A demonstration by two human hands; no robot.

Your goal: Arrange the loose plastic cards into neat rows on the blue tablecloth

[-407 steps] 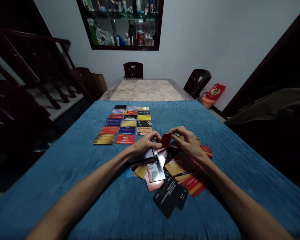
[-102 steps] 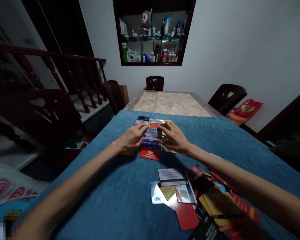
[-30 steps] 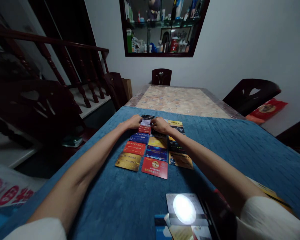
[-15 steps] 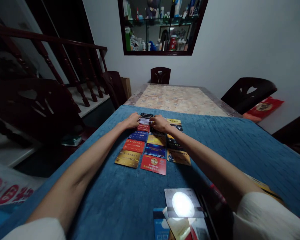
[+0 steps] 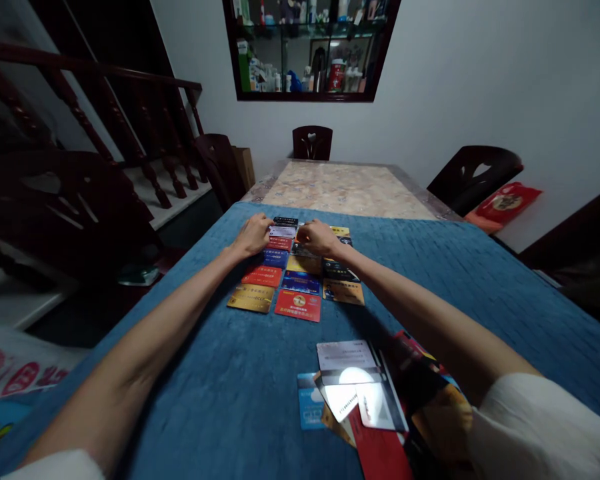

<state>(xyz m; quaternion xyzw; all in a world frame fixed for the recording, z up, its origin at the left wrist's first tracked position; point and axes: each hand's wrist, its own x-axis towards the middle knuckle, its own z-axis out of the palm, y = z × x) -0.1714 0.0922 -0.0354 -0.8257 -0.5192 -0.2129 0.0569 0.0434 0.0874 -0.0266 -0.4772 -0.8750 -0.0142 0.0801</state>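
Observation:
Plastic cards lie in a neat grid (image 5: 296,280) of three columns on a blue cloth (image 5: 220,373). Both my arms reach out to the grid's far end. My left hand (image 5: 253,235) rests by the left column, fingers touching a pale card (image 5: 281,231) there. My right hand (image 5: 317,237) lies on the middle and right columns, fingers curled on the cards near a dark card (image 5: 285,221) at the far end. I cannot tell whether either hand grips a card. A loose pile of cards (image 5: 365,400) lies close to me on the right.
The bare marbled tabletop (image 5: 345,190) extends beyond the cloth, with dark chairs (image 5: 312,142) at its far end and sides. A stair railing (image 5: 80,113) runs along the left. A glass wall cabinet (image 5: 307,50) hangs ahead. A red bag (image 5: 503,203) lies at the right.
My hands have stayed at the grid's far end, drawing slightly nearer each other. The view has tilted down, so more of the loose pile shows.

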